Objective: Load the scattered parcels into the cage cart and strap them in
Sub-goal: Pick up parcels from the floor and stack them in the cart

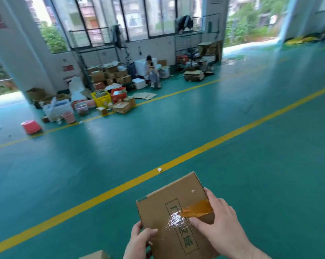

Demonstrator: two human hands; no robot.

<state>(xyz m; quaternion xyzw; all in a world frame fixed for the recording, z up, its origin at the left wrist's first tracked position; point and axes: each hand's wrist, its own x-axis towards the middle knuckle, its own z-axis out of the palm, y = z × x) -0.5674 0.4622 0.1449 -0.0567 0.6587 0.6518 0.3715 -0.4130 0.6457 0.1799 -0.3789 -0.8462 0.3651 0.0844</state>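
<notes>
A: Two hands hold one box, lifted over the floor on the near side of the yellow line.
B: And the grip?
A: Left hand is clamped on the corner farthest from the yellow line, thumb on top. Right hand is clamped on the side edge, thumb beside the orange tape.
B: Heavy?
A: I think no: flat, stiff cardboard, probably light. The tape looks slippery, so bare edges are safer to hold. The cart is not visible.

Bright daylight floods through the windows at 12 o'clock and blown-out openings at 9 and 1 o'clock. The glossy floor shows pale sheen. Tape on the box glares white. Far clutter is blurred and the frame edges bow.
</notes>
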